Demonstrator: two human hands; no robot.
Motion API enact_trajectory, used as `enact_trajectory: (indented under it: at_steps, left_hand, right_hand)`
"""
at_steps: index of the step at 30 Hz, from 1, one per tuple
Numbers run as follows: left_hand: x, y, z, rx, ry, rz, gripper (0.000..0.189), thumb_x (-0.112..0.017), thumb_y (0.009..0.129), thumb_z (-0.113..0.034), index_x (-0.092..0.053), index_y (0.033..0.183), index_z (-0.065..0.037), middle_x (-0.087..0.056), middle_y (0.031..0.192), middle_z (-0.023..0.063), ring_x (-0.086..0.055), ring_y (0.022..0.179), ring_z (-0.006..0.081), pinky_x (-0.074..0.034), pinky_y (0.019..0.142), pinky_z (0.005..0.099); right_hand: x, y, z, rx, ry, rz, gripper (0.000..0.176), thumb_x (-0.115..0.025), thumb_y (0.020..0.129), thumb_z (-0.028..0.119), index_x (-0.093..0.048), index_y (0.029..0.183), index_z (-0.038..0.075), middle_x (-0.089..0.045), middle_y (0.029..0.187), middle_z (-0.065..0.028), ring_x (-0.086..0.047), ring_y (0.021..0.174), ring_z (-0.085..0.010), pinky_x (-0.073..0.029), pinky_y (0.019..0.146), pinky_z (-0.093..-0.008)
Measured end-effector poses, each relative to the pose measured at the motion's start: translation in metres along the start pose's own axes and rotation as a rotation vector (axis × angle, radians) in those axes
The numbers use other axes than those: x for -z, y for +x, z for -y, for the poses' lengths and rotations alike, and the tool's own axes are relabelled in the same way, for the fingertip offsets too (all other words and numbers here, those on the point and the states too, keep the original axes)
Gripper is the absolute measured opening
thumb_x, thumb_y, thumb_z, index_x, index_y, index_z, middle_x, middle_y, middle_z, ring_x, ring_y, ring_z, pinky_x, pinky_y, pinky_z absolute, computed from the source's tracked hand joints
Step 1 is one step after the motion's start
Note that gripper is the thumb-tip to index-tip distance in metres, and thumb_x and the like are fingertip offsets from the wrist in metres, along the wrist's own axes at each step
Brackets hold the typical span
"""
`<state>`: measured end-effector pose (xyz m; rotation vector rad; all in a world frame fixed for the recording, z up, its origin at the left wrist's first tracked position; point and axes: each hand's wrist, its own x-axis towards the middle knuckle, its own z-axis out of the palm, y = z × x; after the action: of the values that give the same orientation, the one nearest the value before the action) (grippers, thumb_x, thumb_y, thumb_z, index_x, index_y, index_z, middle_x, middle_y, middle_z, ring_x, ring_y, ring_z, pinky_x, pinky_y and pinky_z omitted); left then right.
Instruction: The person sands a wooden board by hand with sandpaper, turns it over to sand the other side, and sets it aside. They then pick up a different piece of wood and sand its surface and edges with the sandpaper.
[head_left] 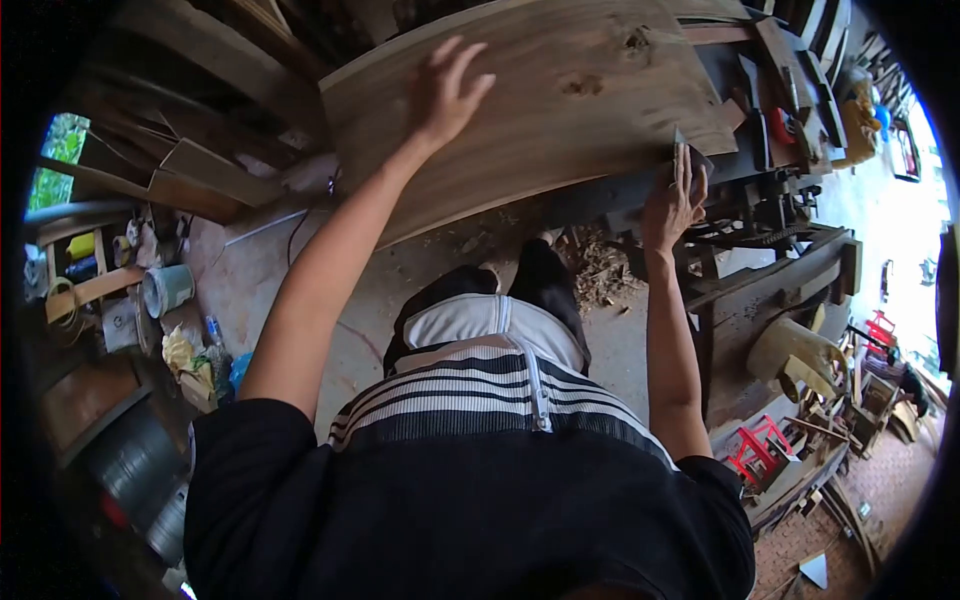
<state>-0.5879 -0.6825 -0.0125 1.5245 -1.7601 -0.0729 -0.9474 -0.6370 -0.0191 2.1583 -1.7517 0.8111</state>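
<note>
A wide, curved-looking wooden board (560, 100) with two dark knots lies across a workbench in front of me. My left hand (445, 92) rests flat on its top face near the left end, fingers spread. At the board's near right corner, my right hand (675, 198) grips the edge, fingers up over it and thumb below. My striped shirt and dark trousers fill the lower middle of the view.
A dark woodworking machine (780, 205) with metal parts stands just right of the board. Wood shavings (600, 270) lie on the concrete floor. Cans (165, 290) and clutter sit at the left, a metal drum (130, 460) lower left, red stools (760, 445) lower right.
</note>
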Motion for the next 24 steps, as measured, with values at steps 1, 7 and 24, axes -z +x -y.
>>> enact_trajectory:
  at_steps: [1,7,24]
  left_hand:
    - [0.023,-0.018,0.010,0.029,0.088,-0.064,0.049,-0.064,0.087,-0.041,-0.056,0.130,-0.021,-0.049,0.138,0.0150,-0.046,0.127,0.0329,-0.035,0.104,0.0477]
    - [0.107,-0.132,0.035,0.726,-0.057,-0.228,0.048,-0.061,0.092,-0.035,-0.054,0.129,-0.006,-0.055,0.129,0.0148,-0.047,0.125,0.0299,-0.036,0.103,0.0427]
    - [0.095,-0.163,0.040,1.072,-0.697,-0.323,0.046,-0.054,0.098,-0.020,-0.044,0.139,0.001,-0.051,0.137,0.0094,-0.047,0.124,0.0178,-0.035,0.105,0.0304]
  right_hand:
    - [0.005,-0.007,0.017,-0.003,-0.028,0.045,0.058,-0.059,0.082,0.013,-0.049,0.139,0.016,-0.049,0.143,-0.0047,-0.043,0.126,-0.0330,-0.033,0.095,-0.0464]
    - [0.038,-0.063,0.185,0.423,0.368,0.498,0.070,-0.061,0.075,0.012,-0.047,0.141,0.027,-0.041,0.150,0.0038,-0.035,0.136,-0.0251,-0.031,0.094,-0.0484]
    - [0.031,-0.033,0.152,0.508,0.335,0.619,0.067,-0.060,0.075,0.013,-0.048,0.140,0.025,-0.042,0.147,-0.0015,-0.033,0.137,-0.0268,-0.031,0.098,-0.0559]
